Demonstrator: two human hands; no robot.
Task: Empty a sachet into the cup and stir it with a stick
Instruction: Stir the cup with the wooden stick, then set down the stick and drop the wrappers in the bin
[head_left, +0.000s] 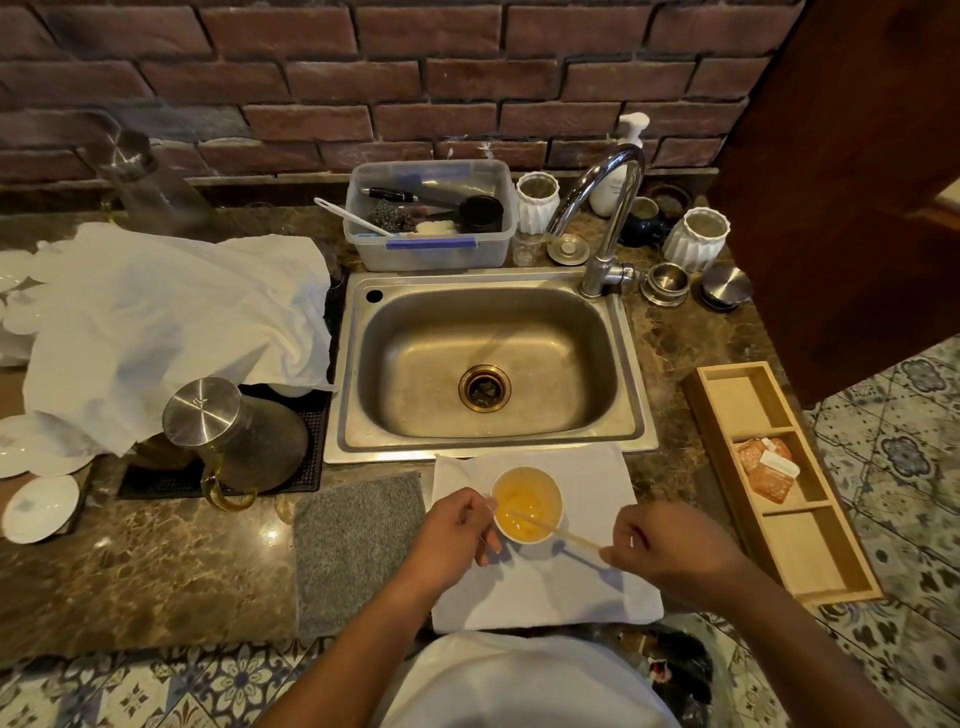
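A small white cup full of yellow-orange liquid stands on a white cloth at the counter's front edge. My left hand wraps the cup's left side. A thin wooden stick slants from the liquid out over the cup's right rim, and my right hand pinches its outer end. Orange sachets lie in the middle compartment of a wooden tray to the right.
A steel sink with a curved tap sits just behind the cloth. A grey mat lies left of it, a steel-lidded glass jug and a white cloth over dishes farther left. Jars and a plastic tub line the brick wall.
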